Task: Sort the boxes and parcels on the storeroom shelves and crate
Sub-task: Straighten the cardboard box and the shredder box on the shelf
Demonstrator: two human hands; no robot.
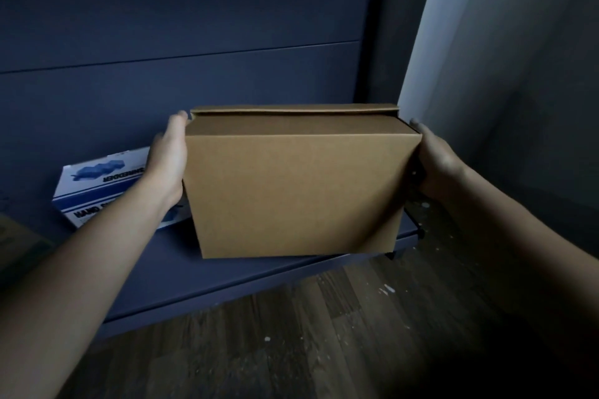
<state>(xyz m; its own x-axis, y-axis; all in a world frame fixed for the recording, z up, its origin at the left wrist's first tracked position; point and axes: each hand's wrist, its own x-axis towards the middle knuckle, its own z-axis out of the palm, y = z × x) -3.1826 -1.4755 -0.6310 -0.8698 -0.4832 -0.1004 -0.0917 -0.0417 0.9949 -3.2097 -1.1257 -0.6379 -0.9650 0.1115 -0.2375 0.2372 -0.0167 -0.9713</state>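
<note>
A plain brown cardboard box (298,185) sits at the centre of the frame, over the right end of a dark blue shelf (181,272). The left hand (168,162) presses flat on its left side, fingers (176,126) straight and together. The right hand (437,162) presses on its right side, but I cannot tell how its fingers lie. A white-and-blue box (97,185) lies on the shelf at left.

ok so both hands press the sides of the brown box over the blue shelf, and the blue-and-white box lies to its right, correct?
One thing is off: in the head view the blue-and-white box lies to the left of the brown box, partly behind the left forearm, not to its right. The rest stands: left hand and right hand press its sides over the blue shelf.
</note>
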